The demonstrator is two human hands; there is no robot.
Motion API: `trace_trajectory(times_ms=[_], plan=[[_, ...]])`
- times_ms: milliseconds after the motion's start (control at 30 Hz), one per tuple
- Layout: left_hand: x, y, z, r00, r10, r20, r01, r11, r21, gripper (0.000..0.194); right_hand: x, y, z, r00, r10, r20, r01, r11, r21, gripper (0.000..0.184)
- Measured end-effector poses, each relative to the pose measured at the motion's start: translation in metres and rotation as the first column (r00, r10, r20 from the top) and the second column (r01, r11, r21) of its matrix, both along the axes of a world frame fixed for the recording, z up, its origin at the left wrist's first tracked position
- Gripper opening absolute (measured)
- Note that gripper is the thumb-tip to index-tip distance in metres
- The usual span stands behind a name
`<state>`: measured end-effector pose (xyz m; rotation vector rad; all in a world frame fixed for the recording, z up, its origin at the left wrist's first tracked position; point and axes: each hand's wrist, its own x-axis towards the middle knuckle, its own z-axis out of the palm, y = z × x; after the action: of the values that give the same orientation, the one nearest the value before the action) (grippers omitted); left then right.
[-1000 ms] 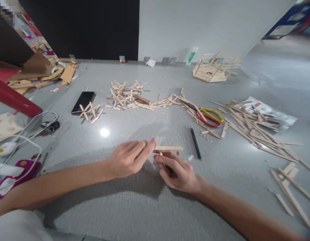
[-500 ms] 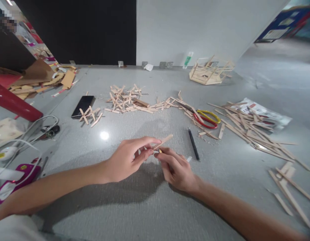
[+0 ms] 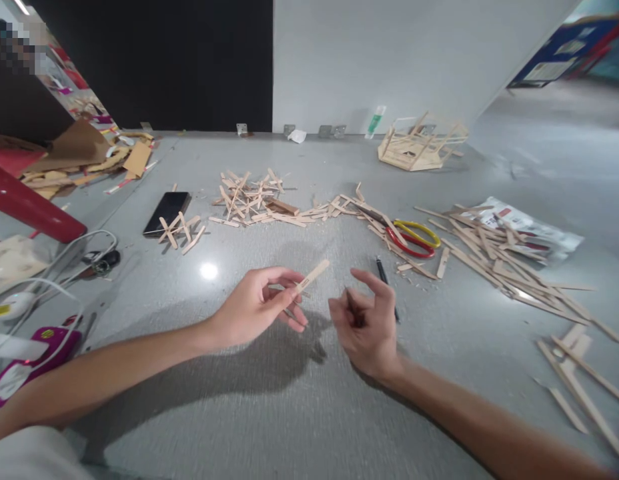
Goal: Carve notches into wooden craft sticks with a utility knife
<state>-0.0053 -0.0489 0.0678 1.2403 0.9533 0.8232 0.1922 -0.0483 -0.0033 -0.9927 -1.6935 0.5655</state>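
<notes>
Left hand [image 3: 259, 303] pinches a wooden stick [image 3: 313, 275] over the table [image 3: 299, 427] in the head view; the right hand [image 3: 369, 330], slightly apart, is curled, its contents unclear. Far right, a stick frame [image 3: 397, 159] looks largely joined; right, loose sticks [image 3: 495, 248] lie seemingly unjoined.

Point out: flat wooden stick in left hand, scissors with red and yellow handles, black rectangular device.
Flat pale wooden stick [image 3: 314, 274]: head view, exposed length.
Scissors with red and yellow handles [image 3: 413, 254]: head view, red handle loop.
Black rectangular device [image 3: 167, 206]: head view, upper face.
</notes>
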Motion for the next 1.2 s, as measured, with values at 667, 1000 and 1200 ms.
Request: trace_trajectory(times_ms=[667,1000,1200], plan=[[0.0024,0.002,0.0014,0.972,-0.224,-0.078,0.203,0.957,-0.209,0.014,0.006,-0.0009,0.0039,1.0,-0.021,0.012,0.022,0.999,-0.047,0.016],[0.0009,0.0033,0.0003,0.965,-0.211,-0.155,0.19,0.971,-0.142,0.018,0.0067,-0.0017,0.0051,0.999,0.039,0.029,-0.037,0.996,-0.082,0.011],[0.0007,0.0025,0.0016,0.952,-0.219,-0.213,0.214,0.976,-0.044,0.018,0.0061,-0.0017,0.0054,0.997,0.069,0.032,-0.065,0.991,-0.115,0.008]])
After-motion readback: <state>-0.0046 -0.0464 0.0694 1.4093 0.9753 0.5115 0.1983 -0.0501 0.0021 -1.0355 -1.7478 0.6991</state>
